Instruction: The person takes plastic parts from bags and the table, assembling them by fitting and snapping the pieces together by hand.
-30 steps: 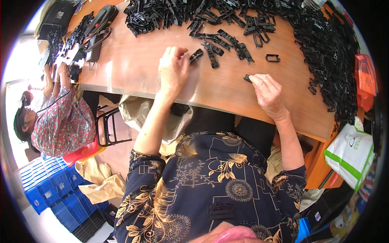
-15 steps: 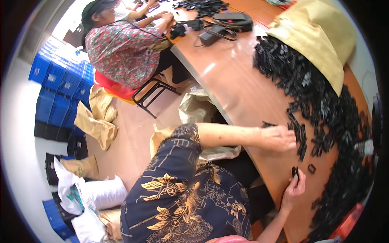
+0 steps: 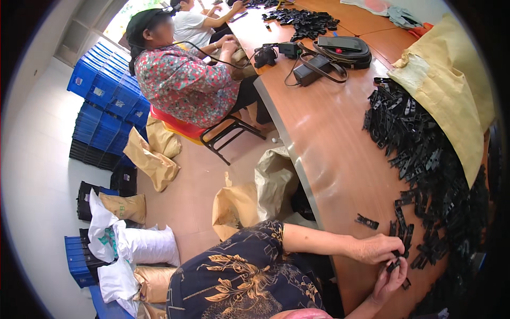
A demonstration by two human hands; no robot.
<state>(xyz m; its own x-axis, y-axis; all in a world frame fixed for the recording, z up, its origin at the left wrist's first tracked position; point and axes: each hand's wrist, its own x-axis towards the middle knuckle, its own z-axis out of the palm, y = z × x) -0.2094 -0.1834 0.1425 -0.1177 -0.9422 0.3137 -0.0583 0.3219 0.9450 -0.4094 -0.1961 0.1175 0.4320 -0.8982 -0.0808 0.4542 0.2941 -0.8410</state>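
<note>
At four o'clock in my view, above the bench point(image 3: 340, 154), my right fingers point(image 3: 399, 270) pinch a small black part point(image 3: 393, 265). My left fingers point(image 3: 390, 244) curl in from eleven o'clock; whether they grip a piece too, I can't tell. I'd do best pinching lightly, fingertips squared to each other, clear of the loose black strip point(image 3: 366, 221) farther out at eleven and the heap point(image 3: 409, 133) toward twelve.
</note>
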